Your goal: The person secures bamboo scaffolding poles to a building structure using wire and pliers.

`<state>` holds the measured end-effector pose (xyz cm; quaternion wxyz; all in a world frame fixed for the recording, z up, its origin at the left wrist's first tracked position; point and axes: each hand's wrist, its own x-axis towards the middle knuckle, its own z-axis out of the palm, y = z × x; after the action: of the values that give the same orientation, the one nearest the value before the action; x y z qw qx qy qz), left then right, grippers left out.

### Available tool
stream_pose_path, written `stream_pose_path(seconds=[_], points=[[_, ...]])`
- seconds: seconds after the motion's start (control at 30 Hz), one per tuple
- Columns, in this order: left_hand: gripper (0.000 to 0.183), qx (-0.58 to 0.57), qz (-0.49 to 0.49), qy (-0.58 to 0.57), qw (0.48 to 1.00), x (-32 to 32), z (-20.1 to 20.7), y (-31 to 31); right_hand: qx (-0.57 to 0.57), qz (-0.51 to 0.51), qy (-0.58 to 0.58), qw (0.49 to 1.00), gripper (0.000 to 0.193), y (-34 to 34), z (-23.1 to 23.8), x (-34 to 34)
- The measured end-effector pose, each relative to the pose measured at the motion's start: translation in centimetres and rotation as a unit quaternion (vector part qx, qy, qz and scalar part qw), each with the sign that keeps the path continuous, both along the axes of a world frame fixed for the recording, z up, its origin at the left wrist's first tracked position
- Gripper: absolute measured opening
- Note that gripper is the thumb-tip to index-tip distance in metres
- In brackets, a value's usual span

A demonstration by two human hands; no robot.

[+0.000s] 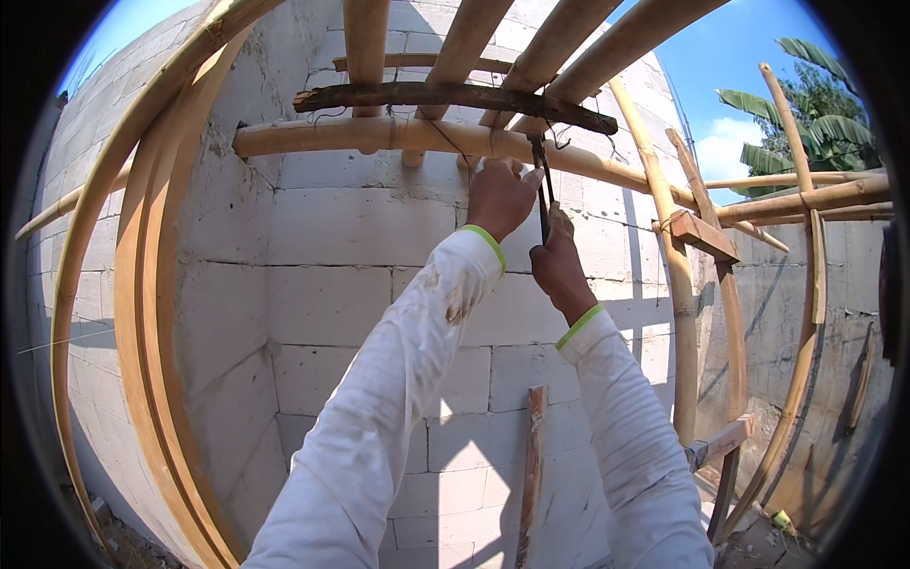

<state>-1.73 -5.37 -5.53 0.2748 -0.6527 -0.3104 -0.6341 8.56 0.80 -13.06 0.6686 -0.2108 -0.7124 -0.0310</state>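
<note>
Raised ahead of me, my right hand [562, 270] is wrapped round the long dark handles of a pair of pincers [544, 204]. The pincers stand nearly upright, their head up against the wire tie under the bamboo poles. Just left of them, my left hand [502, 197] is closed, its fingertips at the upper handle; what lies inside its fingers is hidden. Directly above runs a horizontal bamboo pole [360, 136], with thin wire [561, 136] looped near the crossing. Over it a dark weathered stick [445, 95] lies across several bamboo poles [463, 57].
A pale block wall [332, 228] fills the space ahead. Wooden boards [156, 313] and a bent pole [76, 284] stand at left. To the right rise an upright bamboo pole [671, 275] and timber with a crosspiece [703, 235]. A narrow plank [533, 465] leans below my arms.
</note>
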Motion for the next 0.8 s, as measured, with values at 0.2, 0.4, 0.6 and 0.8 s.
stream_pose_path(seconds=[0.2,0.4,0.6,0.8], points=[[0.03,-0.09,-0.299,-0.141,0.94,2.5,3.1,1.7,-0.094,-0.006,0.058,0.994,0.071,2.1,-2.1,5.2],[0.025,-0.205,-0.489,-0.265,0.805,6.9,6.5,2.9,-0.119,0.118,-0.018,0.986,0.049,-1.6,2.1,9.6],[0.015,-0.122,-0.439,-0.229,0.86,4.2,7.8,5.2,-0.128,0.128,-0.071,0.981,0.021,-1.9,5.4,10.9],[0.022,-0.113,-0.395,-0.163,0.897,3.5,7.0,3.2,-0.139,-0.055,-0.105,0.983,0.01,-3.5,7.3,10.9]])
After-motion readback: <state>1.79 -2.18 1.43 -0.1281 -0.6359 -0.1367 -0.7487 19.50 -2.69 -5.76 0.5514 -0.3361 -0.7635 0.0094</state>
